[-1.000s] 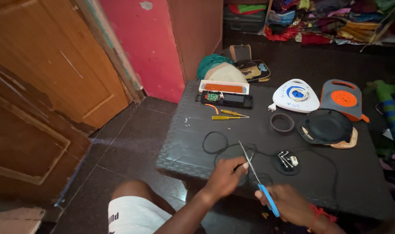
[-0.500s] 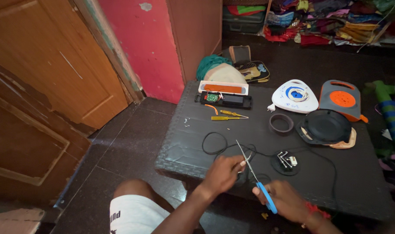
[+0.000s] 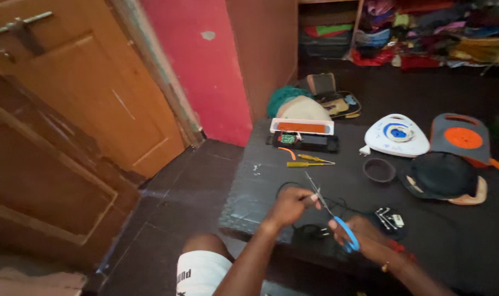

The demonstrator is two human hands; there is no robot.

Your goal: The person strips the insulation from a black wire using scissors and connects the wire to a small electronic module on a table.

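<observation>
**Hands drawn closer, scissors raised to the cable**

Over the last second: both hands pulled in toward the near edge of the dark table, scissors tilted steeper, blades now angled up and away. Left hand closed, fingers pinched on a stretch of the thin black cable, just beside the scissor blades. Right hand wrapped round the blue-handled scissors, fingers through the loops; blades nearly together, tip pointing toward the yellow screwdriver. Whether the cable sits between the blades or only next to them: cannot tell, too small.

Cable itself looped on the table ahead of the hands, running right toward a small opened plug. Farther back, untouched across all three pictures: a black opened device with a green board, a white and orange tray, a white reel-shaped casing, an orange and grey casing, a black round cover, a small dark ring.

Judgement: cut or strip on the cable end now being lined up.
</observation>
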